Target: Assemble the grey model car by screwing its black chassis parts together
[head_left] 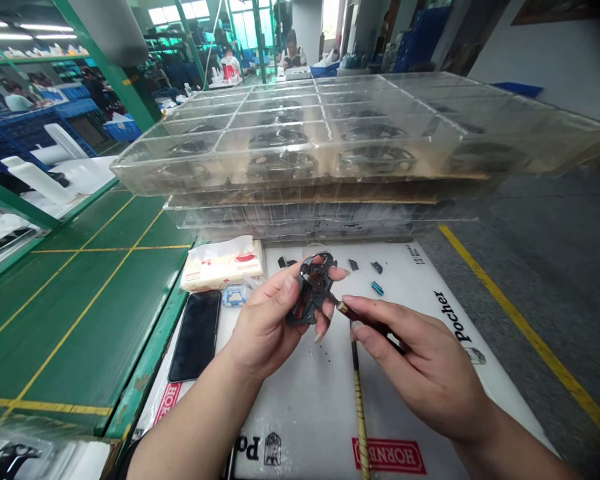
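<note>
While the left hand (265, 320) grips a dark part (305, 313), the right hand (420, 367) pinches a slim tool (347, 308) against it; stacked clear trays (300, 150) at 12 o'clock.

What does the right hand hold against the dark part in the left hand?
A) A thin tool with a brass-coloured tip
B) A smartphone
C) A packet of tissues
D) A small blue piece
A. The right hand pinches a thin tool, and its brass-coloured tip reaches the dark part held in the left hand.
</note>
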A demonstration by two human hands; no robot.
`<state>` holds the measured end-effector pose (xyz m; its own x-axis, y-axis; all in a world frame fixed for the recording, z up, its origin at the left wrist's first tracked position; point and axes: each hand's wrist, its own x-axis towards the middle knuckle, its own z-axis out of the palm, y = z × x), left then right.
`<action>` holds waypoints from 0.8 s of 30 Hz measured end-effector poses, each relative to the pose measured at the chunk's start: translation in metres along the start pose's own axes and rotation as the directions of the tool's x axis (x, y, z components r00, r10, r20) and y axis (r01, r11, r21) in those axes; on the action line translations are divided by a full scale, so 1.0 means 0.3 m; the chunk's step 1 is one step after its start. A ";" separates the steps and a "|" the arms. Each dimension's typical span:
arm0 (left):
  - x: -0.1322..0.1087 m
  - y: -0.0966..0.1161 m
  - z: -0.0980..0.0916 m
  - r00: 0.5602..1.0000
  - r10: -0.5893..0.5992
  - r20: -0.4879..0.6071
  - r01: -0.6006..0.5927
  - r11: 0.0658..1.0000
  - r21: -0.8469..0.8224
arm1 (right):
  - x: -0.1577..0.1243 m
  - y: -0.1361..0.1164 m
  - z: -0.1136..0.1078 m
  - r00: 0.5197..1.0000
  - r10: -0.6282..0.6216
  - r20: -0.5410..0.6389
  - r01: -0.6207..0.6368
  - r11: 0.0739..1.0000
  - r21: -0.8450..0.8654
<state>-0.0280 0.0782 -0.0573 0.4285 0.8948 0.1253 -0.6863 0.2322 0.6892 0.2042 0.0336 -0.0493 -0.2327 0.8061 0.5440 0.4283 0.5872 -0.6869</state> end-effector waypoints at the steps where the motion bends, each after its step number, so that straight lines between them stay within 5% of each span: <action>1: 0.000 0.000 0.001 1.000 0.001 0.001 -0.001 1.000 -0.001 | 0.001 -0.001 0.000 1.000 -0.001 0.002 0.001 1.000 0.001; 24: 0.000 0.003 -0.016 0.999 -0.001 0.053 -0.007 0.986 0.164 | -0.003 -0.002 -0.005 1.000 0.005 -0.007 -0.005 0.999 0.031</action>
<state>-0.0313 0.0803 -0.0601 0.4597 0.8732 0.1617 -0.5839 0.1599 0.7959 0.2055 0.0324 -0.0485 -0.2242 0.8087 0.5438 0.4018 0.5851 -0.7045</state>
